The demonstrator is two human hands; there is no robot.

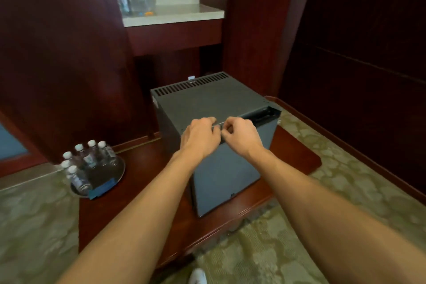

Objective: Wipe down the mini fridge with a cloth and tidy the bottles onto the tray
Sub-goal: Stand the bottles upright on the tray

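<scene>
A dark grey mini fridge [207, 101] stands on a low red-brown wooden platform [138, 203], door facing me. My left hand [200, 136] and my right hand [239, 136] sit side by side at the top front edge of the fridge, fingers curled over the door's top edge. To the left, a round metal tray [115, 175] holds several small water bottles [90, 159] with white caps. A folded blue cloth [102, 188] lies on the tray's front rim.
A pale stone counter [175, 15] in a dark wood niche above holds a bottle and clear plastic items. Patterned green carpet [345, 168] surrounds the platform. Dark wood panels rise left and right. A white shoe tip [198, 276] shows at the bottom.
</scene>
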